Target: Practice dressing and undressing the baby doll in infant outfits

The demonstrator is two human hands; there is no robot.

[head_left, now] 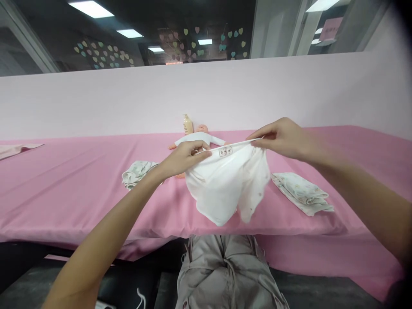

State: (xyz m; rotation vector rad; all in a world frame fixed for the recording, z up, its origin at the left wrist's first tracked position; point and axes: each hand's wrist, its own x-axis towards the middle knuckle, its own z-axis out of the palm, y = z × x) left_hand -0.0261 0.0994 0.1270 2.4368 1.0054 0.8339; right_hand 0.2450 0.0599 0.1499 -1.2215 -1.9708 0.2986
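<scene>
A small white baby garment [219,184] hangs in the air between my two hands, its printed label at the upper edge facing me. My left hand [189,156] pinches that edge at its left end. At the right end my right hand [280,137] grips the same edge between thumb and fingers. Behind the garment a baby doll [201,136] in a white top lies on the pink-covered table, its lower body mostly hidden by the cloth and my left hand.
A patterned folded cloth [302,193] lies to the right, and a crumpled patterned cloth [137,172] to the left, partly behind my left forearm. A pump bottle [187,124] stands by the doll's head. The pink table cover [80,184] reaches the white wall [128,98].
</scene>
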